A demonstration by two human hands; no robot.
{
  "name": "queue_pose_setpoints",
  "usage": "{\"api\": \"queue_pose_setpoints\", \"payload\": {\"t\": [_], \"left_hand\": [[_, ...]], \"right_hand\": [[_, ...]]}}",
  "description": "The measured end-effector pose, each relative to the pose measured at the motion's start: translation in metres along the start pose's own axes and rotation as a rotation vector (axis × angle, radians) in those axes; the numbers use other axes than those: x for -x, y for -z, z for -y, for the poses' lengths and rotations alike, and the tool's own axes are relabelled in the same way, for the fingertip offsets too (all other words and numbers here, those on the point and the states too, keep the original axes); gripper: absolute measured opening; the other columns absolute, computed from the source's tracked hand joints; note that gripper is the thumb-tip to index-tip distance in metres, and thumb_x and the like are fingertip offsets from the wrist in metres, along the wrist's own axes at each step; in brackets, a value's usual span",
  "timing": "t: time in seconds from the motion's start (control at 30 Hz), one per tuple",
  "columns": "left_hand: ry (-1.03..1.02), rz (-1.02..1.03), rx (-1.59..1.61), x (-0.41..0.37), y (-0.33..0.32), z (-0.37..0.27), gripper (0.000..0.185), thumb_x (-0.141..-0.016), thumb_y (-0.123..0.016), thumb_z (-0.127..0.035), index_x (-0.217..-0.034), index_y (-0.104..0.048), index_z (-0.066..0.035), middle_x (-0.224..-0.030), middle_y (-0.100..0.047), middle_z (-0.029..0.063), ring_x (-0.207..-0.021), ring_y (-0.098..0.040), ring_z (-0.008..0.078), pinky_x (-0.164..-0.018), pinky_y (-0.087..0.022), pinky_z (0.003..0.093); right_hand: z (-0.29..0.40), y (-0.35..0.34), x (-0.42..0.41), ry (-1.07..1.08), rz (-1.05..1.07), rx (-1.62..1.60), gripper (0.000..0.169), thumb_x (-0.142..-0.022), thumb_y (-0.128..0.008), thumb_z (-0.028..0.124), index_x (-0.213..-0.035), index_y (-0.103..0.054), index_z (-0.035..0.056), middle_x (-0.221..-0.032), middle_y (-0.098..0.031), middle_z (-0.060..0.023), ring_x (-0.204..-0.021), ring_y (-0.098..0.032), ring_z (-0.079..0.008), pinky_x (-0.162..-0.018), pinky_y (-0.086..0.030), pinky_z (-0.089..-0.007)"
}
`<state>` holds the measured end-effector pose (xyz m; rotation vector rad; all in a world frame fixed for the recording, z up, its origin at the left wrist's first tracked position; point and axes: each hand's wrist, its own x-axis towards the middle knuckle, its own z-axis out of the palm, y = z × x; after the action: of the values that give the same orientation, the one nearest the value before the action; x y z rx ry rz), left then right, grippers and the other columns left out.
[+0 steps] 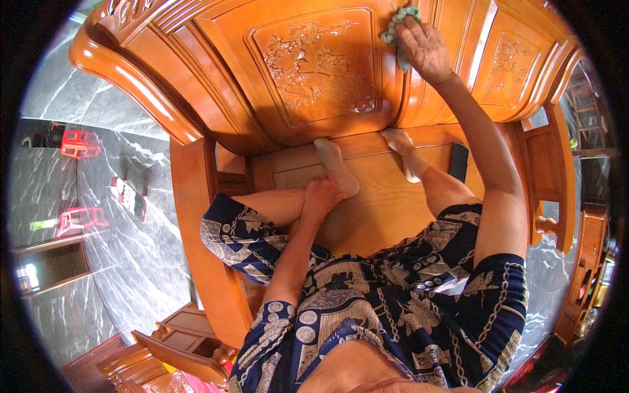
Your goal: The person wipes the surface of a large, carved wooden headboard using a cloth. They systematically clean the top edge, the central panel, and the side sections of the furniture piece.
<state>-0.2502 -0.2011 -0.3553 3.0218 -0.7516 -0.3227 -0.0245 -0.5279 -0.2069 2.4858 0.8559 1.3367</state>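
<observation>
My right hand (423, 49) is raised at the top right, gripping a bunched green cloth (400, 30) pressed against the wooden backrest (319, 73) of a carved bench. The cloth touches the frame just right of a panel carved in relief. On the wooden seat (388, 206) my left hand (325, 194) rests at the ankle of my bent left leg; its fingers are partly hidden. My right foot (400, 147) is on the seat near the foot of the backrest.
A dark phone-like object (458, 163) lies on the seat beside my right leg. Wooden armrests stand at both ends (555, 167). Red and pink plastic stools (80, 144) are on the marbled floor at the left. More carved wooden furniture (184, 339) is at the lower left.
</observation>
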Motion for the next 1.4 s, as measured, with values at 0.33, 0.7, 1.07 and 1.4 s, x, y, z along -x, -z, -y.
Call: {"api": "queue_pose_setpoints", "payload": {"t": [0.33,0.7,1.07,1.4], "left_hand": [[-0.027,-0.078,-0.014,0.001,-0.023,0.009,0.057,-0.076,-0.069,-0.052,-0.101,-0.057,-0.003,-0.083,-0.066,0.0131,-0.078,-0.066,0.0298,-0.070,-0.053,0.0400],[-0.055,-0.145,-0.057,0.005,-0.028,0.011,0.055,-0.073,-0.074,-0.049,-0.095,-0.056,-0.002,-0.083,-0.067,0.0140,-0.079,-0.067,0.0280,-0.072,-0.052,0.0379],[-0.009,-0.066,0.015,0.004,-0.020,0.010,0.053,-0.072,-0.076,-0.046,-0.093,-0.057,-0.001,-0.080,-0.067,0.0139,-0.078,-0.067,0.0274,-0.072,-0.053,0.0371],[-0.003,-0.003,0.065,0.000,-0.012,0.004,0.054,-0.071,-0.076,-0.047,-0.094,-0.057,-0.002,-0.081,-0.067,0.0130,-0.079,-0.068,0.0259,-0.070,-0.054,0.0351]], "right_hand": [[0.057,0.007,0.068,0.051,0.285,-0.290,0.027,-0.080,-0.056,0.015,-0.106,-0.054,0.0071,-0.097,-0.051,-0.0128,-0.093,-0.054,-0.0321,-0.080,-0.047,-0.0415],[0.056,0.010,0.088,0.339,0.613,-0.397,0.032,-0.080,-0.058,0.017,-0.110,-0.053,0.0063,-0.109,-0.052,-0.0138,-0.101,-0.053,-0.0315,-0.089,-0.044,-0.0428],[0.003,0.021,-0.073,-0.390,-0.212,-0.205,0.039,-0.082,-0.060,0.005,-0.120,-0.053,-0.0005,-0.112,-0.058,-0.0190,-0.099,-0.057,-0.0359,-0.084,-0.047,-0.0441],[0.007,-0.003,-0.042,-0.525,-0.233,-0.804,0.040,-0.086,-0.055,0.008,-0.125,-0.052,0.0036,-0.107,-0.058,-0.0142,-0.094,-0.056,-0.0310,-0.083,-0.047,-0.0410]]}}
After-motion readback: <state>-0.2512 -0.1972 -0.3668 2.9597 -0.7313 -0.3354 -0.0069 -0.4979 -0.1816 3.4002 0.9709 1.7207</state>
